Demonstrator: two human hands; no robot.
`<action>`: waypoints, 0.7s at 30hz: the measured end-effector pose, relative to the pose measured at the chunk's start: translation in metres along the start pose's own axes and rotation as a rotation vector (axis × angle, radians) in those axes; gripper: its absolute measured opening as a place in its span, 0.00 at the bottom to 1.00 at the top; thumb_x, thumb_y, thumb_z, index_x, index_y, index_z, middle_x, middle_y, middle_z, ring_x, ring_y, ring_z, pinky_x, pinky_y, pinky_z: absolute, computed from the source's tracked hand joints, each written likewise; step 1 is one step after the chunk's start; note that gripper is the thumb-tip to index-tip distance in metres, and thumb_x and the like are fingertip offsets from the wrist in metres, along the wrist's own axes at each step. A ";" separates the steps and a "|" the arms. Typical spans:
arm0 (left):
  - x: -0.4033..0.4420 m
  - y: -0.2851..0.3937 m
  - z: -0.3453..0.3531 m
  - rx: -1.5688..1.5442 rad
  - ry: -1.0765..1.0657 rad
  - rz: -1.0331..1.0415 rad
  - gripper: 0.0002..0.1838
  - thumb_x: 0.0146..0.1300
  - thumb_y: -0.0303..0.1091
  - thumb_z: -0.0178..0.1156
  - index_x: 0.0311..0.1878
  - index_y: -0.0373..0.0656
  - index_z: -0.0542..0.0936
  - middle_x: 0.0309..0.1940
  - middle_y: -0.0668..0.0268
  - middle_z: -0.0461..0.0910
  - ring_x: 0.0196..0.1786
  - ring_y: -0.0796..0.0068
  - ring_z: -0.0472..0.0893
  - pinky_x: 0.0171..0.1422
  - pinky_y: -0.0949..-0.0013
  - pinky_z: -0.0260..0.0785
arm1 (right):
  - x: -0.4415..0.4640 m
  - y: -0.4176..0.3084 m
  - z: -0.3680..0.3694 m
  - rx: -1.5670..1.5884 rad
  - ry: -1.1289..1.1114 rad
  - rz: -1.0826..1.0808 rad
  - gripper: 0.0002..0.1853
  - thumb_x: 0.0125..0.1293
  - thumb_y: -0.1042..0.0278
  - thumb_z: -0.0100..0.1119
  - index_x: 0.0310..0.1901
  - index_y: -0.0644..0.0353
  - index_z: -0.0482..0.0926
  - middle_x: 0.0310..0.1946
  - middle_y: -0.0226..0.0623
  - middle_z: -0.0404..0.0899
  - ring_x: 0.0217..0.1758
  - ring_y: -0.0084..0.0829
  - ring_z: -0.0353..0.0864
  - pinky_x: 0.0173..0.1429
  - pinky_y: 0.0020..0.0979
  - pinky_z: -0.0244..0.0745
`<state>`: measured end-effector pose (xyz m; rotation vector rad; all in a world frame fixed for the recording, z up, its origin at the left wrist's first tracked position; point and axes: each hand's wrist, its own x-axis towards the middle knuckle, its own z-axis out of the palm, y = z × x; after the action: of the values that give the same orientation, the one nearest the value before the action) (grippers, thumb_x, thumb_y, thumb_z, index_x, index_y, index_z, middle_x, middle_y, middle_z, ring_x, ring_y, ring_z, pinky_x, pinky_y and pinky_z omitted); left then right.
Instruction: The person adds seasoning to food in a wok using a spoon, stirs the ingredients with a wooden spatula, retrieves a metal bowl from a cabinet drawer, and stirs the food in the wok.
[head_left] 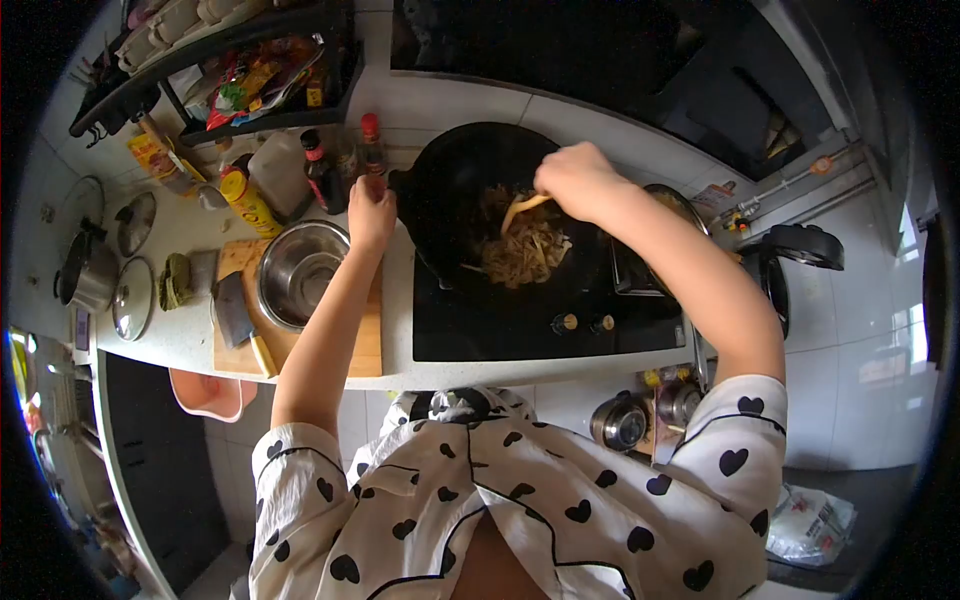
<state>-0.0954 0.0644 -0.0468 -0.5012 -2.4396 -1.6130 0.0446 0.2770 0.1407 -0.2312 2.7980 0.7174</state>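
Observation:
My right hand (585, 180) is closed around the handle of a wooden spatula (520, 207) over the black wok (450, 170). The spatula's lower end reaches into sliced, browned food (525, 255), so its tip is partly hidden. Left of the wok, my left hand (372, 215) is closed, its fingertips close to the wok's side handle. What it grips, if anything, I cannot make out. The wok stands on a black stove (480, 335) with two knobs.
A steel bowl (285, 285) and a cleaver (233, 310) lie on a wooden cutting board (355, 340). Behind are a dark sauce bottle (322, 175), a red-capped bottle (372, 145) and a yellow container (248, 203). A second pan (675, 200) sits right of the wok.

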 end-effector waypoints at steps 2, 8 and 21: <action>0.001 -0.006 0.003 -0.001 0.005 0.032 0.11 0.52 0.29 0.53 0.39 0.38 0.71 0.35 0.53 0.73 0.42 0.55 0.73 0.49 0.60 0.66 | -0.036 0.008 -0.017 0.121 -0.078 0.123 0.14 0.46 0.80 0.57 0.33 0.50 0.83 0.33 0.35 0.80 0.42 0.37 0.79 0.42 0.36 0.73; 0.000 -0.005 0.002 0.037 -0.031 0.062 0.10 0.53 0.29 0.53 0.39 0.37 0.70 0.34 0.53 0.73 0.43 0.54 0.72 0.49 0.59 0.65 | -0.124 0.020 -0.020 0.300 0.083 0.232 0.14 0.48 0.80 0.55 0.35 0.50 0.83 0.30 0.35 0.78 0.39 0.37 0.78 0.41 0.36 0.72; 0.000 -0.012 0.005 0.003 -0.040 0.028 0.09 0.55 0.29 0.53 0.38 0.38 0.71 0.35 0.53 0.73 0.43 0.53 0.73 0.49 0.59 0.65 | -0.124 -0.020 0.053 0.692 0.144 0.406 0.20 0.49 0.84 0.51 0.43 0.51 0.81 0.33 0.40 0.76 0.39 0.42 0.77 0.45 0.38 0.71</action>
<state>-0.1002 0.0643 -0.0589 -0.5707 -2.4520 -1.6029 0.1780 0.2973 0.1201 0.4336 3.0564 -0.2425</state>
